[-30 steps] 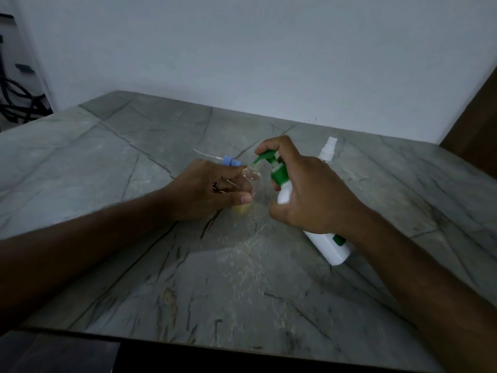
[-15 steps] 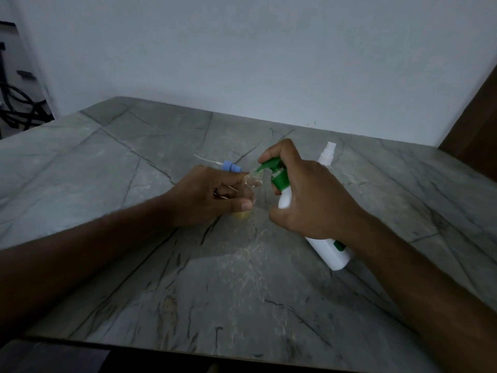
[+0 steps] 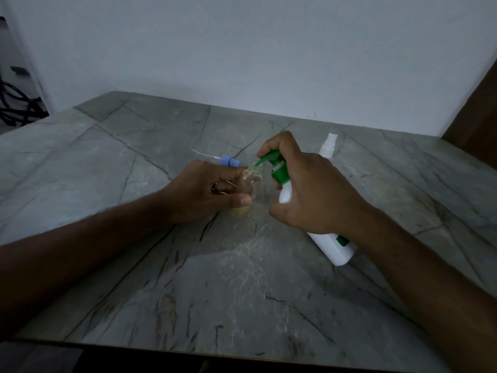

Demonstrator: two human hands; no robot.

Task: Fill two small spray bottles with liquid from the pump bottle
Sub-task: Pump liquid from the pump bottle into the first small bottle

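1. Right, the grey stone counter carries it all.
2. Tilted on it, the white pump bottle is gripped by the right hand, forefinger on the green pump head.
3. Just left of the pump bottle, the left hand is wrapped around a clear small spray bottle, spout at its mouth.
4. Behind the pump bottle stands a second white spray bottle.
5. Further left lies a blue sprayer cap.

Left arm: reaches in from the lower left of the frame toward the centre.
Left hand: curled closed, thumb lying across the front, a ring on one finger.
Right arm: enters from the lower right, angled up toward the centre.
Right hand: wrapped in a grip, index finger hooked over at upper centre.
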